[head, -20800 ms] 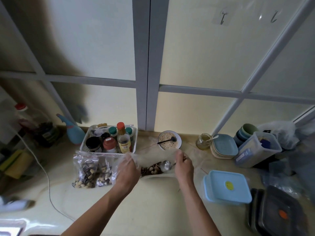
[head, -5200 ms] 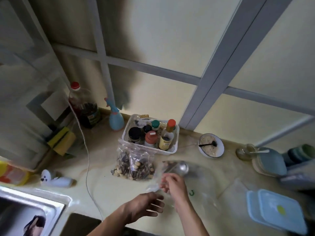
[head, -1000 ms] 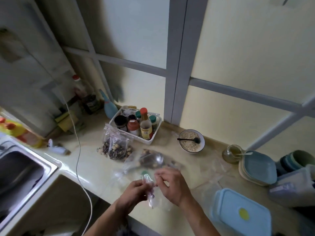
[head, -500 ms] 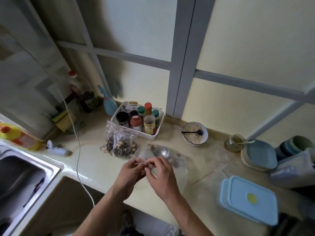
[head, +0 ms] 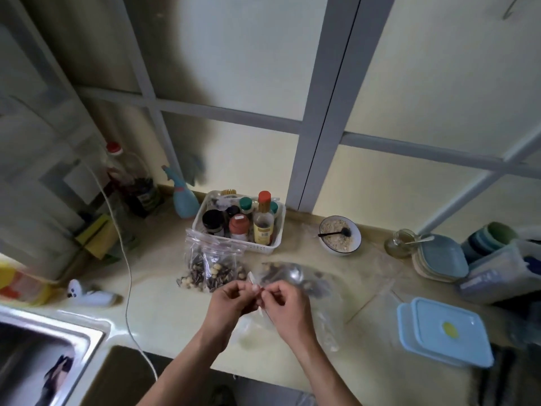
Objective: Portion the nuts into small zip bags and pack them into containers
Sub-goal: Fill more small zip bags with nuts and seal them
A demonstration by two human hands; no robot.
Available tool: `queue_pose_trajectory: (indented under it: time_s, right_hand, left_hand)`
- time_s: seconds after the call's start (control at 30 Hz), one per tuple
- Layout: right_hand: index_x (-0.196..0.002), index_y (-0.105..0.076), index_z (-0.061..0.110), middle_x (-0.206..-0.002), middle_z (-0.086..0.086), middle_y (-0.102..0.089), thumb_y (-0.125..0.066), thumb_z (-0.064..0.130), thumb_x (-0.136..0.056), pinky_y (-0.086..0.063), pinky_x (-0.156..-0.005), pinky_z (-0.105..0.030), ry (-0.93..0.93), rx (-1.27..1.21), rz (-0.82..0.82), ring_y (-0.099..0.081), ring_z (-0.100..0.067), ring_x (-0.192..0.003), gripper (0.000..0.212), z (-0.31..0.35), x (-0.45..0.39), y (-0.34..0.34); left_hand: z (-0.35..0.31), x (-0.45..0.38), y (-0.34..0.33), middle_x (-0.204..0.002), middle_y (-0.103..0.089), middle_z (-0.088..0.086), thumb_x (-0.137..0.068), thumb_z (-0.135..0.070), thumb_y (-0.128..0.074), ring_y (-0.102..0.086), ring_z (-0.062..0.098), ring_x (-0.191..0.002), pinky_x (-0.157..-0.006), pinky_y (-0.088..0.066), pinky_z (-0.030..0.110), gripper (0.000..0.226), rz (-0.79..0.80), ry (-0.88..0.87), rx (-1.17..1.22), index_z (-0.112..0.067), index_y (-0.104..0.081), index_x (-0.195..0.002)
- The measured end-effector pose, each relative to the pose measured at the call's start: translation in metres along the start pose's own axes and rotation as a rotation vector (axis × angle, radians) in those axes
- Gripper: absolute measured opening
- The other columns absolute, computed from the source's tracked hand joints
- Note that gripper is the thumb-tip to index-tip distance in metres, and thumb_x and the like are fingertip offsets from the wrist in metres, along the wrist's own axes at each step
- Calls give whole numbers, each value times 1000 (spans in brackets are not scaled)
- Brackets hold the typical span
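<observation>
Two hands are held together above the counter edge: the left hand and right hand both have fingers curled, pinching the top edge of a small clear zip bag between fingertips. The rest of the bag is seen hanging below the hands, blurred; its contents cannot be told. Just behind the hands a big clear bag of nuts is laid flat on the counter with a metal spoon in it. Left of that, two filled bags of mixed nuts and seeds are stood against a white basket of jars and bottles. A bowl of oats with a dark spoon is placed right of the basket, then a glass jar and a stack of blue plates. A blue-lidded container is set on the counter to the right, well apart from the hands. A steel sink is seen at lower left, with a white cable run across the counter beside it. A blue spray bottle is stood at the wall.
</observation>
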State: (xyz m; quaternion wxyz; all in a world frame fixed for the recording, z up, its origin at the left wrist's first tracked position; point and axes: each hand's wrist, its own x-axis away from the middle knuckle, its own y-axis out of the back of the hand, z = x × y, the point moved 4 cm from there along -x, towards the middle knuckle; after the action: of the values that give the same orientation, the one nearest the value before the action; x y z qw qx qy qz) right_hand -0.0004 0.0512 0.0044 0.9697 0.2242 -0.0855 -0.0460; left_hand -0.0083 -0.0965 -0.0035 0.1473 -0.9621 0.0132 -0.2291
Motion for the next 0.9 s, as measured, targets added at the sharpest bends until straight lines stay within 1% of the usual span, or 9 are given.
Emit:
queue_pose_trajectory:
  time_s: [0.17,0.27,0.4,0.57,0.67,0.73,0.8,0.83,0.9]
  right_hand:
    - [-75,-68,22,-70,10,-72,-71,17,-88,-53,-60,-23,-81,64,-208,-68,-5,-66,13,-5,8,-8]
    - [-77,-60,22,-68,7,-67,-68,12,-84,-50,-57,-33,18,176,-346,-61,-11,-61,14,-3,18,-19]
    - [-80,-58,19,-71,4,-62,-72,3,-81,-46,-57,-34,81,351,-434,-58,-18,-64,21,2,26,-25]
    - [-75,-51,15,-65,2,-53,-67,-1,-84,-41,-55,-28,84,454,-617,-52,-19,-55,24,3,19,8]
    - [-79,-51,17,-67,1,-56,-72,1,-84,-41,-55,-29,66,490,-517,-56,-21,-58,27,-6,6,20]
    - [-90,-52,18,-77,3,-61,-73,15,-89,-40,-58,-27,60,449,-306,-58,-19,-68,21,-11,4,14]
    - [-106,-50,20,-91,5,-62,-70,30,-91,-40,-65,-27,59,448,-85,-59,-16,-82,26,-13,5,6]
    - [-111,-49,20,-97,5,-62,-67,30,-93,-39,-67,-26,70,499,-31,-59,-15,-88,27,-15,4,5]
    - [-112,-52,20,-105,4,-64,-62,23,-96,-36,-70,-23,38,565,-40,-62,-16,-96,19,-21,0,14]
  left_hand:
    - [-4,-8,0,-75,-65,18,-90,1,-69,-63,25,-73,-76,-55,35,17,75,-8,-230,13,-58,-84]
    - [-5,-15,1,-66,-64,10,-78,-5,-74,-61,19,-65,-68,-54,37,16,38,-36,-422,4,-60,-77]
    - [-12,-18,-9,-63,-70,4,-70,-7,-77,-66,17,-59,-62,-55,38,14,5,-44,-594,-7,-63,-72]
    - [-14,-16,-16,-58,-70,3,-69,-13,-75,-67,16,-55,-47,-46,24,14,19,-34,-821,-8,-62,-73]
    - [-14,-19,-21,-61,-70,3,-70,-20,-72,-68,17,-58,-49,-48,28,14,-5,-45,-901,-14,-61,-75]
    - [-19,-22,-27,-64,-70,2,-76,-24,-69,-69,17,-62,-55,-51,33,13,-54,-74,-899,-16,-59,-76]
    - [-23,-27,-33,-66,-70,1,-81,-25,-68,-69,17,-64,-57,-51,34,14,-86,-108,-889,-16,-58,-76]
    - [-26,-30,-34,-66,-69,1,-81,-22,-68,-68,17,-64,-55,-49,30,13,-89,-120,-900,-15,-58,-76]
    - [-33,-37,-34,-62,-65,-1,-76,-12,-70,-62,13,-55,-47,-40,19,12,-44,-177,-979,-14,-58,-76]
